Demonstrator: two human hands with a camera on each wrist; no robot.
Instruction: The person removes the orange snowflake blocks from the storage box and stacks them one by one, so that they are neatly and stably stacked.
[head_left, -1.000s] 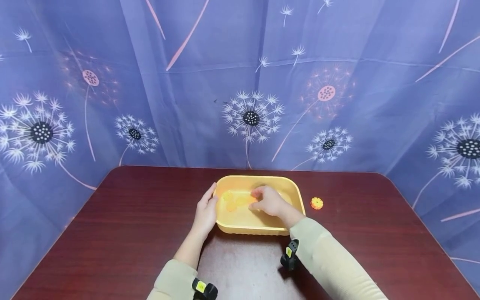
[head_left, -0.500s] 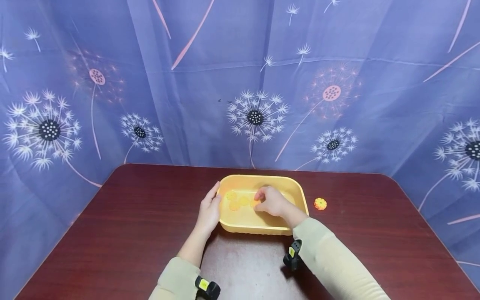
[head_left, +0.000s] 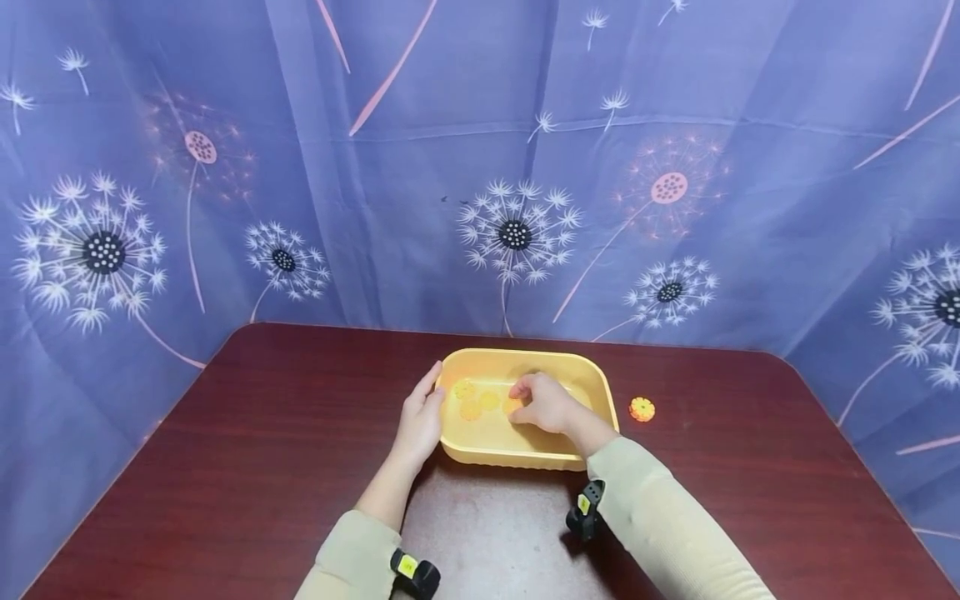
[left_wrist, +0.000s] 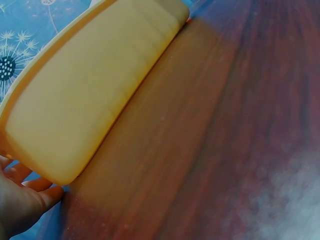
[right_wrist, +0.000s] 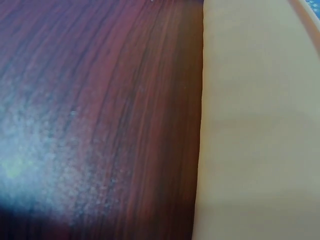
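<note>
A yellow rectangular basin (head_left: 510, 459) with rounded corners stands on the dark red-brown table in the head view. My left hand (head_left: 420, 423) lies along its left end, fingers against the outer wall; the left wrist view shows these fingers (left_wrist: 47, 192) at the basin's lower corner. Inside, my right hand (head_left: 549, 405) pinches an orange flower-shaped disc (head_left: 513, 406), mostly covered by thumb and fingertips. Left of it on the basin floor lie a yellow disc (head_left: 464, 390), an orange disc (head_left: 471, 410) and another yellowish disc (head_left: 489, 401). The right wrist view misses the right hand.
Right of the basin, an orange and yellow flower-shaped piece (head_left: 642, 409) with a red edge lies on the table (head_left: 285, 433). A blue curtain (head_left: 390, 208) with dandelion prints hangs behind the table's far edge. Both wrists carry small black cameras.
The whole scene has shifted slightly right in the head view. Both hands keep nearly the same places at the basin, the right one still among the discs.
</note>
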